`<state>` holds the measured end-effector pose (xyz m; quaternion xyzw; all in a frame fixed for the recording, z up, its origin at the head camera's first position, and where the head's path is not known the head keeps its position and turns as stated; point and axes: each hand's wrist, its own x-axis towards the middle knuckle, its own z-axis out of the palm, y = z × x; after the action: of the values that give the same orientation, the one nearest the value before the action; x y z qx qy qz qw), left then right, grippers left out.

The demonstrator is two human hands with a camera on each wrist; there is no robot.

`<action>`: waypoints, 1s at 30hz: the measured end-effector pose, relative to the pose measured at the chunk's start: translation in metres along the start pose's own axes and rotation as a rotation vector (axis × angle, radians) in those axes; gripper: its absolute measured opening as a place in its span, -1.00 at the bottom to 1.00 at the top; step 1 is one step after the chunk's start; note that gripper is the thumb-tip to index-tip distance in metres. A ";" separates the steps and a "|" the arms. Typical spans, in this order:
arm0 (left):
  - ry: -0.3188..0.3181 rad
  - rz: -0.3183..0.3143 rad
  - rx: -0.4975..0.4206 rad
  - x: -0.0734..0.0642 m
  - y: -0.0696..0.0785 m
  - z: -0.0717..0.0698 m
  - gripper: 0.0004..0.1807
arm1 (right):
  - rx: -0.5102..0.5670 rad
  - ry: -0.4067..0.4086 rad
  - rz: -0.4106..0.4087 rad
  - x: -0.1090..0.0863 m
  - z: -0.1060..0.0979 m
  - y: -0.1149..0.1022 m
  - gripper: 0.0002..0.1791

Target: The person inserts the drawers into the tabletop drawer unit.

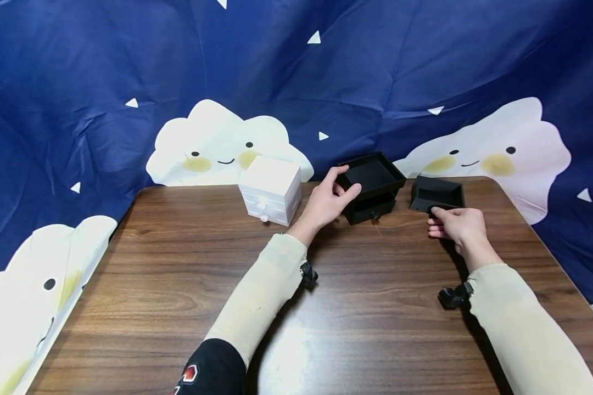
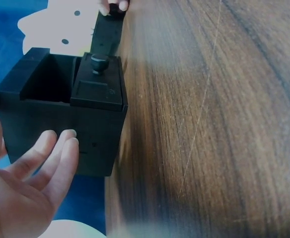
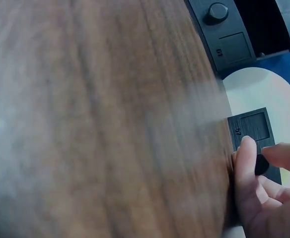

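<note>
i see my left hand (image 1: pixel 328 200) at the far middle of the desk (image 1: pixel 178 274), its grip curled round the left top edge of the black drawer box (image 1: pixel 373 186), thumb on the rim and fingers along the side; the upper slot of that box stands empty while the lower drawer sits in place with its knob showing. just to the right of it, apart from the box, the loose black drawer (image 1: pixel 436 194) lies on the desk, and my right hand (image 1: pixel 458 226) pinches its front knob. a white drawer box (image 1: pixel 270 189) stands to the left, near my left hand but untouched
</note>
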<state>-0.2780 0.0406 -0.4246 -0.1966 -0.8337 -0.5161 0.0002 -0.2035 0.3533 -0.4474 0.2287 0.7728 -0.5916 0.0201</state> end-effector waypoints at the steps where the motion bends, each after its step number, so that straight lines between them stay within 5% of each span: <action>1: 0.000 0.000 0.001 0.000 0.000 0.000 -0.36 | 0.017 0.005 0.006 -0.001 0.000 0.000 -0.45; 10: 0.002 0.005 -0.001 0.000 0.000 0.000 -0.36 | 0.306 0.022 0.020 -0.003 0.000 0.003 -0.74; 22: 0.010 0.007 -0.017 0.001 -0.001 -0.001 -0.36 | 0.503 0.040 -0.012 -0.006 -0.002 0.004 -0.81; 30: -0.001 -0.002 -0.017 0.001 0.000 0.000 -0.35 | 0.516 0.051 -0.014 -0.012 -0.005 0.009 -0.82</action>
<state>-0.2791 0.0411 -0.4242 -0.1959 -0.8295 -0.5230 -0.0026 -0.1884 0.3558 -0.4504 0.2357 0.5983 -0.7632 -0.0625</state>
